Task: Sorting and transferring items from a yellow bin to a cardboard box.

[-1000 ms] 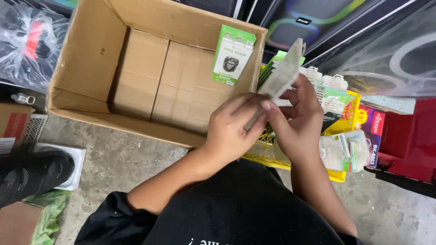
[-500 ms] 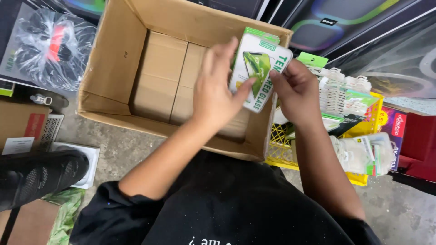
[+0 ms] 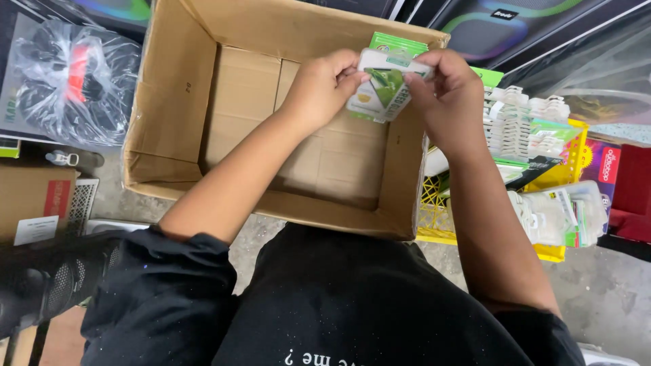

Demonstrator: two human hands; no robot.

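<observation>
hands, left and right, both pinched on glossy green-white packet above brown cardboard box.

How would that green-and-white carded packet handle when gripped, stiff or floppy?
The green-and-white carded packet probably stays fairly stiff: it looks flat between left hand and right hand. Likely light, since fingertips alone hold it. Its glossy face may be slippery.

One head-worn camera looks steeply down, close over an open cardboard box on the floor.
</observation>
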